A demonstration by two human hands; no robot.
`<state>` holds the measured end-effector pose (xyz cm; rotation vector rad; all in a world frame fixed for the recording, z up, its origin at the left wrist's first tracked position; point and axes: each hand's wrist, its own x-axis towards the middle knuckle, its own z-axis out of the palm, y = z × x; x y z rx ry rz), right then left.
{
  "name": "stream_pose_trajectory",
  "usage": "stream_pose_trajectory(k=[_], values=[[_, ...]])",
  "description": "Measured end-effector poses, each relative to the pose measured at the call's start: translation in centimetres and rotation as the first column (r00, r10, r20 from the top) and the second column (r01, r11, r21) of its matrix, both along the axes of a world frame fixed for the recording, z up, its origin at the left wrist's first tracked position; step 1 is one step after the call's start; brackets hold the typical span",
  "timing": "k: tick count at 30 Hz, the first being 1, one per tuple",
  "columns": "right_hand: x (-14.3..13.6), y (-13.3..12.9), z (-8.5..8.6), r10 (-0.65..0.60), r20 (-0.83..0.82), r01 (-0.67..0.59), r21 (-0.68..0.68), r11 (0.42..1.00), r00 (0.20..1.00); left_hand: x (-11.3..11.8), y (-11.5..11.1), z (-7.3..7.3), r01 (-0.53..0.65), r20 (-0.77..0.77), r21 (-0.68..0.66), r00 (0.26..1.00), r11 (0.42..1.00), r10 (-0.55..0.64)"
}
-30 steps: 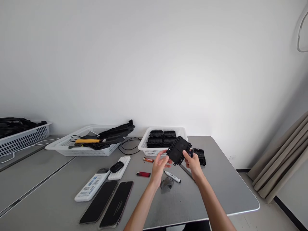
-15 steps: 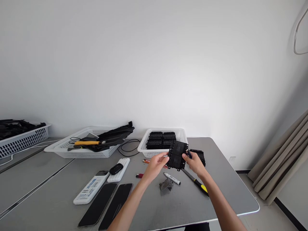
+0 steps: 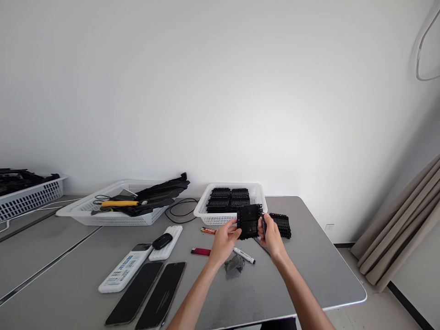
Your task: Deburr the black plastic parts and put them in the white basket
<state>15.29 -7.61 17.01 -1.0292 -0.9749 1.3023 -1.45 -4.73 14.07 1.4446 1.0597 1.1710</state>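
Note:
My left hand (image 3: pixel 224 240) pinches the left edge of a black plastic panel (image 3: pixel 249 222) with toothed sides, held tilted above the table. My right hand (image 3: pixel 271 236) is closed around a small dark object (image 3: pixel 264 224) at the panel's right edge. Its kind is mostly hidden by the fingers. Behind my right hand lies a stack of similar black panels (image 3: pixel 282 225). Under my wrists are a white marker (image 3: pixel 244 255) and a crumpled dark scrap (image 3: pixel 234 265). A thin blade (image 3: pixel 262 246) shows beside my right forearm, its handle hidden.
A white basket (image 3: pixel 200 213) of black panels stands behind my hands. Further left, another basket (image 3: pixel 74 213) holds black parts and a yellow-handled tool. A red lighter (image 3: pixel 200 251), an orange lighter (image 3: pixel 208 230), phones (image 3: pixel 161 293) and power banks (image 3: pixel 125 270) lie on the left.
My right hand has turned and now grips the dark object upright beside the panel, no longer thumbing the panel's face. The panel has tilted. My right forearm now covers the yellow-black handle.

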Motion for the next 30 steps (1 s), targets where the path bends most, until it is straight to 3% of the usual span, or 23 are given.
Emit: stream_pose_trajectory(k=[5, 9, 21, 30], values=[[-1.5, 1.0, 0.2, 0.165, -0.154, -0.186, -0.140, 0.972, 0.974, 0.3, -0.3, 0.1, -0.004, -0.006, 0.046, 1.000, 0.999, 0.004], [-2.4, 1.7, 0.3, 0.222, -0.224, -0.268, -0.198, 0.943, 0.949, 0.6, -0.5, 0.4, -0.001, -0.033, 0.086, 0.999, 0.996, 0.004], [-2.8, 2.6, 0.4, 0.183, -0.273, -0.259, -0.274, 0.926, 0.944, 0.7, -0.2, 0.2, -0.027, -0.105, 0.144, 0.994, 0.989, 0.042], [-2.4, 2.5, 0.3, 0.164, -0.406, -0.289, -0.269, 0.919, 0.899, 0.6, 0.2, -0.2, -0.017, -0.121, 0.153, 0.992, 0.988, 0.036]])
